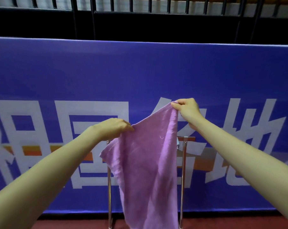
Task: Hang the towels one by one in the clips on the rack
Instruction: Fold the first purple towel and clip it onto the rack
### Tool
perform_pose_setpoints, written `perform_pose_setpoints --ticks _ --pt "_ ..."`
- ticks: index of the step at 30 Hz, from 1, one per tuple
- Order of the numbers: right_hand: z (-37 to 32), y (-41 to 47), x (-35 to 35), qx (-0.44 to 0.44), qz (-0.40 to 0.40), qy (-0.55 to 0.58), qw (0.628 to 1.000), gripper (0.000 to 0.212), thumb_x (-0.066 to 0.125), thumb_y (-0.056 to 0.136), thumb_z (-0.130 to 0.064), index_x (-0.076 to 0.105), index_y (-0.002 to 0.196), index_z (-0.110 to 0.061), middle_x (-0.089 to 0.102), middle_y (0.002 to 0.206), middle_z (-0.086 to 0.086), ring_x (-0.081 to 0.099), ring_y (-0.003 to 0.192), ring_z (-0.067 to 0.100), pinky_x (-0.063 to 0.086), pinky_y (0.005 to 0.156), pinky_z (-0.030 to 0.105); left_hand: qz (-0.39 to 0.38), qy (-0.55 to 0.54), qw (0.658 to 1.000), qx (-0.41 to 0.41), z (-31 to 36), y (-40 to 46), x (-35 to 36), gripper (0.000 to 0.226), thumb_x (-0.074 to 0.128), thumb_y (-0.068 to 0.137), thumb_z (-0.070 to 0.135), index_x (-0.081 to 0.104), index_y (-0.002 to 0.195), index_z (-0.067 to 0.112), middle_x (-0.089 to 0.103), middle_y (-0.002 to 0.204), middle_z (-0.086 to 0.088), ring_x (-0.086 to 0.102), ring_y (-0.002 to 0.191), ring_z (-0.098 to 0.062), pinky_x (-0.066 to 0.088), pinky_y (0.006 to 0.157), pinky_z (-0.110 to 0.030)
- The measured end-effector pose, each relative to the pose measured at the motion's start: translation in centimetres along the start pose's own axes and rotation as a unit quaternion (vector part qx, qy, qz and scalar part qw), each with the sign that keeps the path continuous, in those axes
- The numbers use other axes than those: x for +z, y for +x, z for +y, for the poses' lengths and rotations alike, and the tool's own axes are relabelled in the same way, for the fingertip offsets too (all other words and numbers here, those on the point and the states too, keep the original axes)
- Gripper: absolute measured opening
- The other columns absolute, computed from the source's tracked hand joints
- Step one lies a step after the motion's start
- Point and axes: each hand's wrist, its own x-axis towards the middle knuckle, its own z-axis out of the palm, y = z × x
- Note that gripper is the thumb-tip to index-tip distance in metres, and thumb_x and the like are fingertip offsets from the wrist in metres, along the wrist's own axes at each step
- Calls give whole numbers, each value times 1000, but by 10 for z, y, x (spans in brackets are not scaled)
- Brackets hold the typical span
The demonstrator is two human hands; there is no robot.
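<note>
Head view shows the left hand (pixel 114 128) and the right hand (pixel 187 109) each pinching the top edge of a purple towel (pixel 144 166), held up in front of the metal rack (pixel 182 171); a blue banner (pixel 140 71) stands behind.

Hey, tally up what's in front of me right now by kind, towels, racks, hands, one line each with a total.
Towels: 1, the purple towel, pinched at its top edge.
Racks: 1, the metal rack, mostly hidden behind the towel.
Hands: 2, the left hand and the right hand.
Total: 4
</note>
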Motion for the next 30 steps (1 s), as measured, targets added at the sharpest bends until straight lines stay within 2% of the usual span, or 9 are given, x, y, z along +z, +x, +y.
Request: perform_pose_setpoints --ticks 5,8,10,15,18,20,23,26,30 --pt "1 1 3 5 -8 32 999 23 59 91 -20 72 85 -1 65 78 6 54 72 13 45 66 32 10 3 999 47 2 8 3 36 53 88 1 63 118 17 67 105 -1 63 94 -23 51 74 -38" --pt "4 0 4 -1 -9 52 999 23 60 91 -19 71 87 1 64 77 8 53 72 12 43 65 31 114 53 988 85 3 13 7 14 67 82 12 69 95 18 62 83 1 61 75 -20 47 47 -32" --pt "7 0 5 -2 -2 58 998 25 60 90 -19 69 85 3 63 76 15 53 73 14 44 65 32 194 81 971 114 3 17 7 14 78 72 16 64 77 17 54 85 3 52 74 -16 41 41 -27" --pt "12 4 4 12 6 103 995 27 58 91 -17 64 86 9 59 76 16 53 72 20 45 65 34 231 207 909 278 19 30 -4 15 64 85 16 69 71 19 62 122 0 53 117 -23 45 95 -36" --pt "13 2 5 14 -8 99 995 25 59 91 -14 67 89 9 61 81 24 55 73 17 49 64 29 176 232 894 342 21 35 4 7 63 85 12 70 86 13 71 103 -2 60 113 -21 32 110 -33" --pt "13 -1 6 10 -25 91 996 25 58 91 -14 67 89 9 65 82 17 57 72 13 49 64 25 157 205 903 344 23 33 8 5 65 83 10 63 88 12 69 82 -1 66 88 -21 40 105 -32" --pt "13 -4 8 7 -44 84 995 23 60 90 -14 68 86 8 65 72 4 53 64 10 46 58 20 154 143 933 292 28 29 8 18 71 79 14 55 87 14 61 71 2 60 67 -19 52 76 -28" --pt "12 -9 9 4 -72 79 994 19 61 89 -10 69 86 7 58 63 0 44 56 11 40 48 15 192 68 956 209 30 27 2 8 49 90 24 50 86 16 58 67 3 56 58 -20 49 57 -28" --pt "6 -19 11 -11 -94 100 991 7 65 85 -5 67 79 -3 55 51 -4 43 44 9 39 45 20 264 10 959 100 30 23 -6 26 38 89 33 52 77 15 53 56 3 47 43 -22 33 35 -26"
